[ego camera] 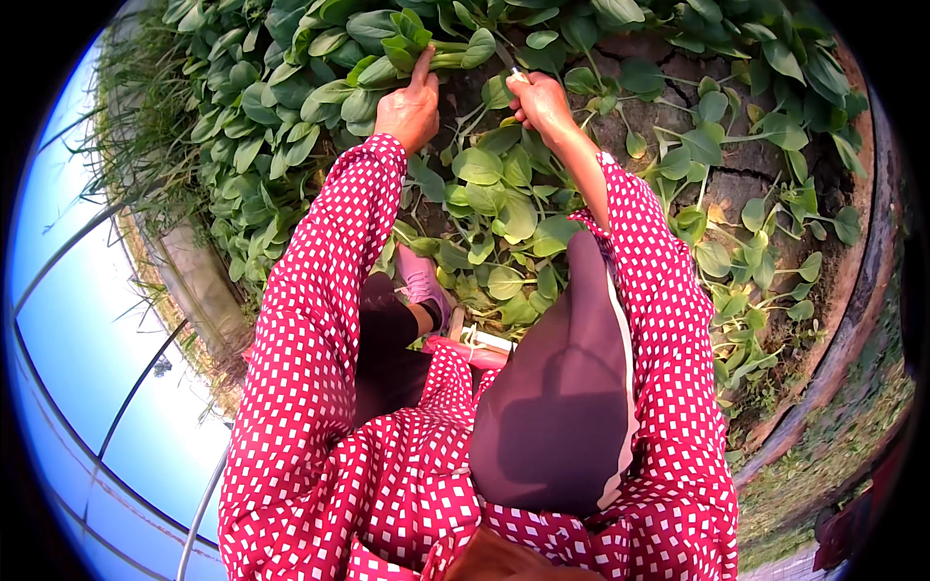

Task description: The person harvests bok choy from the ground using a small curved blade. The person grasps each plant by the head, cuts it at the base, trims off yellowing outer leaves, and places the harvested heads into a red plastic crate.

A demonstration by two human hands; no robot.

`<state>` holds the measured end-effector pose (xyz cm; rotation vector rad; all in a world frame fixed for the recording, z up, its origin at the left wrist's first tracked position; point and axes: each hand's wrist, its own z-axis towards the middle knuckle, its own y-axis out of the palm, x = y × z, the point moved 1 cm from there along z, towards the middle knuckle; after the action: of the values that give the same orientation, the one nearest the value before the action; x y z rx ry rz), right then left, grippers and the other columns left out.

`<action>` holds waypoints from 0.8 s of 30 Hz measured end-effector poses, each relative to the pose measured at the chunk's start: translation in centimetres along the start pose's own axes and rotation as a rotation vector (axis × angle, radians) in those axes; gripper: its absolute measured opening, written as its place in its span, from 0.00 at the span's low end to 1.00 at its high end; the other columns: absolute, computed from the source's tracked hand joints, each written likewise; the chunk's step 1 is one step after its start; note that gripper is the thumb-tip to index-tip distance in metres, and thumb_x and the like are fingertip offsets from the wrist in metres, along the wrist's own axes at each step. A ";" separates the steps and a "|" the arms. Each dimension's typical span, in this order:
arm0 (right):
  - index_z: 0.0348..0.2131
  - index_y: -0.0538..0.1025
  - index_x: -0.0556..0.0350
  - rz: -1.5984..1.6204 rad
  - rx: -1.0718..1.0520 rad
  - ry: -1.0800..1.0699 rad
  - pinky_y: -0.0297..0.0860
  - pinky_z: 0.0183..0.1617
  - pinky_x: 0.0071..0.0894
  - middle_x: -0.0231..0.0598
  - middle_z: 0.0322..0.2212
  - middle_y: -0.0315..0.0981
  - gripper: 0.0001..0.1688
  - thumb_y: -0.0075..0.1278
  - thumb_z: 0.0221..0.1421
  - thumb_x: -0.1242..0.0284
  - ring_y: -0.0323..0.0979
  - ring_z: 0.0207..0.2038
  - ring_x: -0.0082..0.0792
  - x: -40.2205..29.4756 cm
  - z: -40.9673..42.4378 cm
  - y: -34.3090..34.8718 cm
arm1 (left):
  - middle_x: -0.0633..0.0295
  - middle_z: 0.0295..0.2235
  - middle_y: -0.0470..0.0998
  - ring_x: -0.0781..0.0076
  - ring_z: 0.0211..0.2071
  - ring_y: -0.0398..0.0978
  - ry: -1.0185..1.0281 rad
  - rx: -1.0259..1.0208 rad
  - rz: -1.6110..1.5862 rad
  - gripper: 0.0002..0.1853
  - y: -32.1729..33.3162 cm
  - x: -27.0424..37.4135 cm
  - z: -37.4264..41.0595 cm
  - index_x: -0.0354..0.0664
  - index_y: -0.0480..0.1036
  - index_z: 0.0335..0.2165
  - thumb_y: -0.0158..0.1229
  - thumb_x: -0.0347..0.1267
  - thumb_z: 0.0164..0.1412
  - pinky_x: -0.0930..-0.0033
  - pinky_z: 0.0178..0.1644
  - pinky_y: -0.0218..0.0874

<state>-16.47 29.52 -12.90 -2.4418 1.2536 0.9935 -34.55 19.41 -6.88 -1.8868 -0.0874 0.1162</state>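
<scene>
At the top centre my left hand (410,109) reaches into a leafy green plant (443,57) with pale stalks, its index finger extended against the stalks. Whether its other fingers grip anything is hidden. To the right, my right hand (539,102) is closed around the light handle of a small bladed tool (514,69), likely a knife or sickle. Its blade points up and left, beside the plant's stalk ends, partly among leaves. Low, loose green leaves (501,196) spread over the soil below and between my hands.
Dense leafy greens (269,109) fill the upper left. Cracked soil (734,181) with scattered leaves lies at right, inside a curved bed edge (857,290). A pink shoe (421,283) stands below my left hand, near a small white-edged seat or frame (490,340). Metal hoops (109,210) arch at far left.
</scene>
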 end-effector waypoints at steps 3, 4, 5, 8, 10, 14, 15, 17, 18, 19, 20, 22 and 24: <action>0.42 0.71 0.64 0.004 -0.007 0.006 0.64 0.20 0.22 0.33 0.23 0.71 0.22 0.49 0.59 0.61 0.66 0.19 0.20 0.1 0.1 0.6 | 0.56 0.66 0.48 0.54 0.25 0.79 0.020 0.073 -0.059 0.17 0.3 -1.4 0.0 0.33 0.68 0.41 0.54 0.26 0.50 0.56 0.30 0.71; 0.42 0.71 0.63 0.015 0.001 0.017 0.64 0.19 0.22 0.33 0.23 0.71 0.22 0.49 0.60 0.61 0.66 0.19 0.20 0.3 0.1 0.7 | 0.60 0.66 0.50 0.52 0.27 0.79 0.003 0.069 -0.073 0.16 0.3 -1.6 0.2 0.34 0.68 0.41 0.54 0.27 0.50 0.55 0.32 0.72; 0.42 0.71 0.63 0.025 0.009 0.028 0.64 0.19 0.22 0.33 0.23 0.71 0.22 0.49 0.60 0.61 0.66 0.19 0.20 0.6 0.0 0.7 | 0.60 0.65 0.50 0.52 0.27 0.79 -0.002 0.075 -0.085 0.16 0.4 -1.6 0.5 0.34 0.68 0.40 0.54 0.27 0.50 0.55 0.32 0.72; 0.41 0.71 0.64 0.056 0.015 0.058 0.63 0.19 0.22 0.32 0.23 0.71 0.21 0.49 0.60 0.61 0.66 0.19 0.20 1.3 -0.1 0.7 | 0.62 0.63 0.55 0.51 0.30 0.79 -0.015 0.088 -0.124 0.15 0.0 -1.3 1.4 0.35 0.68 0.38 0.54 0.27 0.49 0.53 0.35 0.72; 0.40 0.71 0.63 0.079 0.004 0.068 0.63 0.19 0.22 0.32 0.23 0.71 0.20 0.48 0.60 0.61 0.65 0.19 0.20 1.5 -0.3 1.0 | 0.62 0.63 0.55 0.51 0.30 0.78 -0.038 0.073 -0.116 0.15 0.0 -1.1 1.4 0.35 0.68 0.38 0.54 0.27 0.49 0.53 0.35 0.72; 0.39 0.71 0.62 0.147 -0.029 0.090 0.61 0.18 0.23 0.30 0.21 0.69 0.19 0.48 0.61 0.61 0.62 0.18 0.20 2.1 0.2 1.1 | 0.61 0.63 0.56 0.54 0.30 0.79 -0.011 0.111 -0.122 0.17 0.2 -1.0 0.8 0.35 0.68 0.41 0.54 0.27 0.49 0.56 0.34 0.72; 0.38 0.70 0.62 0.134 -0.037 0.091 0.61 0.18 0.23 0.30 0.21 0.68 0.20 0.48 0.61 0.60 0.62 0.17 0.20 1.9 0.3 1.4 | 0.60 0.63 0.56 0.54 0.30 0.79 0.000 0.126 -0.127 0.18 0.2 -1.1 0.6 0.34 0.68 0.41 0.54 0.27 0.49 0.57 0.34 0.72; 0.38 0.70 0.62 0.107 -0.057 0.094 0.60 0.17 0.25 0.29 0.20 0.67 0.20 0.47 0.61 0.60 0.61 0.17 0.21 1.5 0.6 2.1 | 0.61 0.63 0.56 0.55 0.30 0.79 0.006 0.135 -0.105 0.19 0.0 -1.5 0.1 0.33 0.68 0.42 0.55 0.27 0.49 0.58 0.34 0.72; 0.37 0.70 0.62 0.039 -0.062 0.108 0.60 0.17 0.26 0.30 0.20 0.67 0.21 0.47 0.61 0.59 0.61 0.17 0.22 1.6 1.4 2.1 | 0.61 0.62 0.56 0.56 0.30 0.79 0.016 0.142 -0.098 0.20 0.0 -1.4 0.1 0.33 0.68 0.43 0.55 0.27 0.49 0.58 0.33 0.72; 0.37 0.70 0.62 -0.028 -0.057 0.126 0.60 0.17 0.28 0.31 0.19 0.67 0.21 0.47 0.61 0.59 0.62 0.17 0.23 1.9 2.7 1.7 | 0.61 0.62 0.57 0.56 0.30 0.79 0.028 0.136 -0.098 0.20 -0.1 -0.9 0.4 0.33 0.68 0.43 0.55 0.27 0.49 0.58 0.33 0.72; 0.36 0.70 0.63 -0.095 -0.050 0.145 0.61 0.17 0.29 0.32 0.19 0.67 0.21 0.47 0.61 0.59 0.62 0.17 0.24 2.5 3.6 1.3 | 0.61 0.62 0.57 0.56 0.29 0.79 0.042 0.130 -0.098 0.20 -0.2 -0.3 0.9 0.32 0.68 0.43 0.55 0.27 0.49 0.58 0.34 0.72; 0.32 0.74 0.65 -0.203 0.071 -0.092 0.66 0.31 0.42 0.48 0.25 0.73 0.25 0.46 0.59 0.56 0.70 0.27 0.45 4.5 4.3 1.1 | 0.61 0.61 0.59 0.56 0.29 0.79 0.045 0.117 -0.086 0.20 -0.2 0.0 1.5 0.32 0.68 0.43 0.55 0.27 0.49 0.58 0.34 0.72; 0.32 0.76 0.67 -0.288 0.062 -0.173 0.67 0.41 0.49 0.60 0.31 0.76 0.27 0.47 0.57 0.56 0.74 0.36 0.59 3.6 3.7 1.0 | 0.60 0.60 0.60 0.56 0.29 0.79 0.015 0.096 -0.059 0.20 0.1 -0.6 0.8 0.32 0.68 0.43 0.55 0.28 0.49 0.57 0.34 0.72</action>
<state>-17.53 28.37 -17.91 -2.3445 0.8356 1.0396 -35.21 20.03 -7.19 -1.7871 -0.1249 0.0655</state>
